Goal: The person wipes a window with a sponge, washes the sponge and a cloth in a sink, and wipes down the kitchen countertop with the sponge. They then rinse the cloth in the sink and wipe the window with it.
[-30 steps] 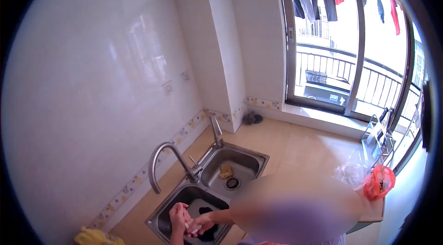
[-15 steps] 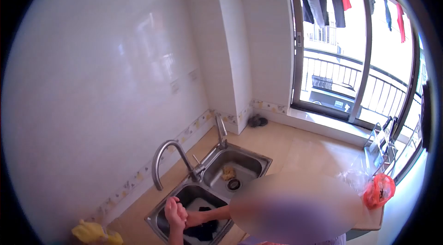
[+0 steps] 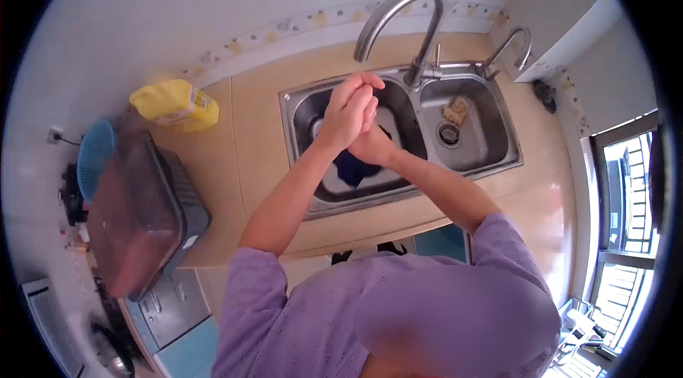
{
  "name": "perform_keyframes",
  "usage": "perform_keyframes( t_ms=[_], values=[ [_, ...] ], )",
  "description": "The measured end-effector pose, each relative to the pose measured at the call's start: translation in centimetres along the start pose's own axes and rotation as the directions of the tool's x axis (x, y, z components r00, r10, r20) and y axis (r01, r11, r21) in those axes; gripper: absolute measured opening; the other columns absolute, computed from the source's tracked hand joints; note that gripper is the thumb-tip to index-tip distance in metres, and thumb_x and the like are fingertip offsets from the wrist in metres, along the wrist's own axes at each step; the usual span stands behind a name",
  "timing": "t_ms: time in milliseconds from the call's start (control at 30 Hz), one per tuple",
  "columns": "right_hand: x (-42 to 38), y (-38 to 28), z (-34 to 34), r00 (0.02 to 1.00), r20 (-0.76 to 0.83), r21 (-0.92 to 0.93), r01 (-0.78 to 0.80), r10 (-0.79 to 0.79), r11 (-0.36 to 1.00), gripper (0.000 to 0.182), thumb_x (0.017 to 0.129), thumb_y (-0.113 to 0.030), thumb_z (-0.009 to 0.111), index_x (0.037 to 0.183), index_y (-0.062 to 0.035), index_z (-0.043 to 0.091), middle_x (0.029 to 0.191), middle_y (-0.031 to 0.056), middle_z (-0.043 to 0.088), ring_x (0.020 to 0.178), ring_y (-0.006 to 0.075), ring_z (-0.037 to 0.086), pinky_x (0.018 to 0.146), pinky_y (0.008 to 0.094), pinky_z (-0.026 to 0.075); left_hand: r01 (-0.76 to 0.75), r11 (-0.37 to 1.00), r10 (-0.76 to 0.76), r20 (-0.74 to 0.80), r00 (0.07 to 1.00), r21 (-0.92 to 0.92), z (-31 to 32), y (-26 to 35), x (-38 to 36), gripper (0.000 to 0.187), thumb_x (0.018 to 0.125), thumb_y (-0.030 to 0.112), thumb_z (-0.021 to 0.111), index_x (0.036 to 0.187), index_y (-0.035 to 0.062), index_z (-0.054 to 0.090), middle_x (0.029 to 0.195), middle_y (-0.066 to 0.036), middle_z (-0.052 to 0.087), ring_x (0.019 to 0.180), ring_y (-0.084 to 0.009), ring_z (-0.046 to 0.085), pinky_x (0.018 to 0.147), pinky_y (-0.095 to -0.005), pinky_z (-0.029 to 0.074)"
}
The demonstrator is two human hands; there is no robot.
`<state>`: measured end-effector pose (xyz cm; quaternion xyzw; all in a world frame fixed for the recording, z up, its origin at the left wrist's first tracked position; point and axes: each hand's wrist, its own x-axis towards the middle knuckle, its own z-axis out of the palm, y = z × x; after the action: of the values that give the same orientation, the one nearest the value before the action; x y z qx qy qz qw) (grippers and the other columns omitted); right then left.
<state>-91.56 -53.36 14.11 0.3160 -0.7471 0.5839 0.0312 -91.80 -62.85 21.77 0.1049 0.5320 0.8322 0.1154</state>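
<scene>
My left hand and my right hand are pressed together above the left basin, below the curved tap. The left one is uppermost, its fingers curled over. The right one's fingers are closed and mostly hidden behind it. Whether anything is between the two palms cannot be seen. Under my hands a dark blue cloth lies in the left basin of the steel double sink; my wrists and hands cover part of it.
In the right basin a yellowish sponge or scourer lies by the drain. A smaller tap stands behind. On the left are a yellow jug, a lidded plastic bin and a blue basket. A window is at right.
The view has swung down and left, bringing the counter's left side and both forearms into sight. My hands stay closed together over the left basin.
</scene>
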Motion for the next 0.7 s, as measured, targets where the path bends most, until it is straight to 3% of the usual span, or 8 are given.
perform_keyframes(
  t_ms=[100, 200, 333, 367, 400, 467, 567, 700],
  values=[
    [0.0, 1.0, 1.1, 0.992, -0.107, 0.027, 0.066, -0.063, 0.997, 0.028, 0.075, -0.002, 0.055, 0.102, -0.0008, 0.048, 0.1, 0.016, 0.051, 0.094, 0.028, 0.048, 0.082, 0.0373, 0.041, -0.034, 0.999, 0.037, -0.066, 0.997, 0.036, -0.4, -1.0, 0.0, 0.013, 0.09, 0.01, 0.038, 0.091, 0.0044, 0.049, 0.05, 0.004, 0.034, 0.039, -0.0045, 0.026, 0.035, -0.0209, 0.02],
    [0.5, 0.4, 0.4, 0.994, 0.057, 0.159, -0.1, 0.092, 0.982, 0.027, 0.075, -0.006, 0.06, 0.098, 0.0008, 0.048, 0.094, 0.0145, 0.053, 0.088, 0.0248, 0.051, 0.076, 0.0354, 0.044, -0.084, 0.993, 0.088, -0.05, 0.995, 0.08, -0.6, -0.5, -0.1, 0.014, 0.086, 0.004, 0.036, 0.085, 0.0019, 0.05, 0.055, 0.001, 0.04, 0.044, -0.005, 0.033, 0.04, -0.0207, 0.027],
    [0.8, -2.5, 0.1, 0.994, 0.088, 0.12, -0.079, 0.069, 0.99, 0.026, 0.073, -0.008, 0.062, 0.095, 0.0001, 0.051, 0.094, 0.0145, 0.058, 0.091, 0.0244, 0.056, 0.076, 0.0356, 0.046, -0.167, 0.974, 0.169, 0.0, 0.986, 0.154, -0.2, 1.0, -1.8, 0.014, 0.083, 0.003, 0.035, 0.083, 0.0014, 0.05, 0.055, 0.001, 0.04, 0.047, -0.0052, 0.035, 0.041, -0.0201, 0.029],
    [-0.2, 1.5, 1.6, 0.999, 0.034, 0.152, -0.01, 0.005, 0.988, 0.028, 0.072, -0.008, 0.063, 0.097, 0.0, 0.053, 0.091, 0.0145, 0.06, 0.088, 0.027, 0.058, 0.076, 0.0364, 0.047, -0.139, 0.977, 0.156, -0.1, 0.983, 0.165, -1.7, -1.4, -1.2, 0.015, 0.082, 0.002, 0.035, 0.084, 0.0017, 0.05, 0.055, 0.0, 0.042, 0.045, -0.0064, 0.037, 0.041, -0.0207, 0.031],
    [-1.2, 5.7, 2.7, 0.928, 0.251, 0.059, -0.3, 0.276, 0.952, 0.031, 0.071, -0.009, 0.065, 0.098, 0.0005, 0.054, 0.086, 0.0133, 0.061, 0.083, 0.0283, 0.059, 0.075, 0.0372, 0.048, -0.041, 0.991, 0.06, -0.155, 0.986, 0.125, -3.9, -5.3, -1.4, 0.014, 0.083, 0.004, 0.035, 0.085, 0.0025, 0.05, 0.054, -0.001, 0.042, 0.044, -0.0069, 0.037, 0.039, -0.0213, 0.031],
    [-4.2, 10.4, 5.0, 0.926, 0.247, 0.078, -0.312, 0.285, 0.947, 0.036, 0.07, -0.017, 0.071, 0.098, -0.0009, 0.056, 0.086, 0.0091, 0.063, 0.082, 0.0246, 0.059, 0.074, 0.0369, 0.048, 0.117, 0.992, -0.104, -0.225, 0.969, 0.048, -7.8, -11.1, -0.7, 0.013, 0.087, 0.007, 0.036, 0.086, 0.004, 0.049, 0.053, -0.002, 0.041, 0.04, -0.0079, 0.037, 0.035, -0.0225, 0.031],
    [-3.5, 8.1, 2.5, 0.618, 0.561, 0.161, -0.735, 0.552, 0.659, 0.045, 0.069, -0.025, 0.076, 0.102, -0.0032, 0.056, 0.091, 0.0048, 0.062, 0.084, 0.0191, 0.057, 0.074, 0.0346, 0.048, 0.071, 0.997, -0.06, -0.277, 0.959, 0.03, -8.2, -11.4, -0.8, 0.015, 0.092, 0.011, 0.039, 0.095, 0.0028, 0.05, 0.057, -0.004, 0.046, 0.043, -0.0114, 0.045, 0.039, -0.0268, 0.04],
    [-1.9, 5.8, 0.5, 0.806, 0.404, 0.348, -0.574, 0.434, 0.742, 0.065, 0.069, -0.031, 0.078, 0.118, -0.0023, 0.047, 0.099, 0.0047, 0.059, 0.092, 0.0115, 0.052, 0.078, 0.0273, 0.045, -0.057, 0.981, 0.109, -0.284, 0.953, 0.185, -9.7, -10.1, 0.1, 0.027, 0.094, 0.025, 0.048, 0.108, 0.0015, 0.052, 0.087, -0.011, 0.063, 0.08, -0.0175, 0.061, 0.072, -0.0285, 0.049]
  ],
)
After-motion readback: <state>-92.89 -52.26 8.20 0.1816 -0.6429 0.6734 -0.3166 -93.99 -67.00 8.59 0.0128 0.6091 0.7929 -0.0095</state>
